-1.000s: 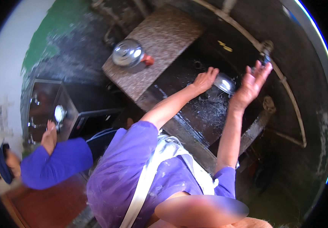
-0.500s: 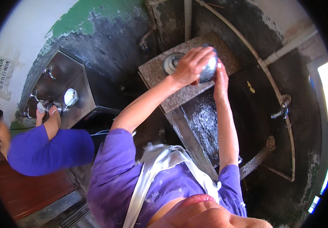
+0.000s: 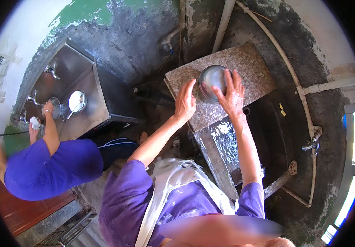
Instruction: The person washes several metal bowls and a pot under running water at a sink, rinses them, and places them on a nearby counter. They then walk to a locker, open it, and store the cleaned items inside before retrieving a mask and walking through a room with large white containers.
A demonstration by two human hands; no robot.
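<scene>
A round metal bowl (image 3: 214,76) rests on the speckled stone slab (image 3: 251,57), its wide opening toward me. Over its right rim lies my right hand (image 3: 232,95), fingers spread and the thumb near the bowl's edge; whether it presses on the metal I cannot tell. To the bowl's left, my left hand (image 3: 185,101) is held apart from it, fingers stretched out and holding nothing. Below the slab, a dark basin holds rippling water (image 3: 225,142).
At the left a co-worker in purple stands at a steel sink (image 3: 89,88) with taps, a white bowl (image 3: 77,101) on it. Their hands hold a clear container and white scrubbing material. A pipe with a tap (image 3: 311,146) runs along the right wall.
The metal bowl that both hands held tilted above the slab has been set down and let go by my left hand, which moved away to the left. The view has shifted slightly.
</scene>
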